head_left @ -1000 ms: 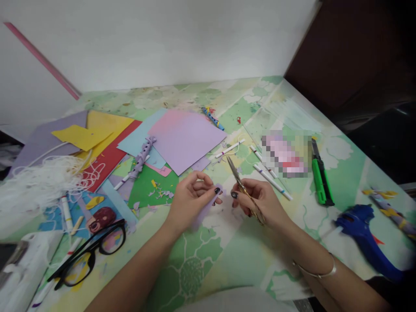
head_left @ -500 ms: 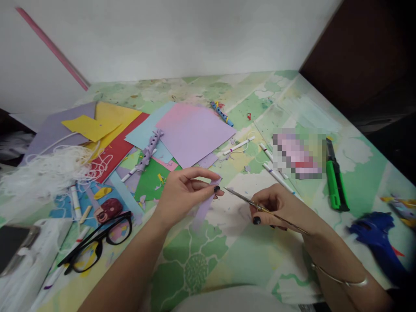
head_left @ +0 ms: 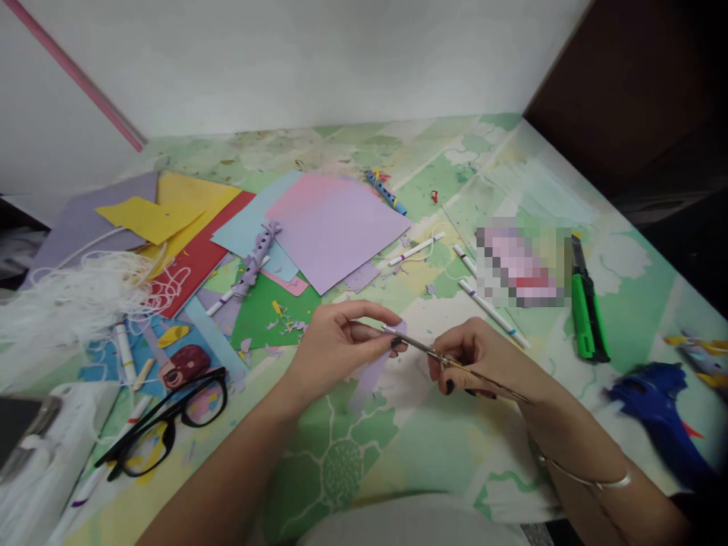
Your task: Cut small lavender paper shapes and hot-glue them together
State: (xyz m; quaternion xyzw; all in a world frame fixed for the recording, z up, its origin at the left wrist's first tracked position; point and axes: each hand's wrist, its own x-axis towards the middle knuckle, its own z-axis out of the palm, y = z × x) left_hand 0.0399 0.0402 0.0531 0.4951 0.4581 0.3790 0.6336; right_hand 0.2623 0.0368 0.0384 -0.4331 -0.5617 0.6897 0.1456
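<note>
Between thumb and fingers, my left hand (head_left: pixel 346 345) pinches a narrow purple paper strip (head_left: pixel 371 379), whose lower end hangs down toward the tablecloth. My right hand (head_left: pixel 469 360) grips a pair of scissors (head_left: pixel 435 353) with gold-coloured handles, the blades pointing left. The blade tips lie at the top of the strip, beside my left fingertips; whether they cut into the paper I cannot tell. Beyond my hands lies a large purple paper sheet (head_left: pixel 341 227). A purple paper-wrapped stick with dark spots (head_left: pixel 255 259) rests left of it.
At left are a tangle of white string (head_left: pixel 85 303), black-framed glasses (head_left: pixel 164 432) and a maroon case (head_left: pixel 186 366). Paper scraps lie on a green sheet (head_left: pixel 262 322). To the right are white markers (head_left: pixel 494 312), a green utility knife (head_left: pixel 588 311) and a blue glue gun (head_left: pixel 654 402).
The scissors have swung from pointing up and away to pointing left, and their tips have come to the strip. My left hand still holds the strip. The camera view has shifted slightly.
</note>
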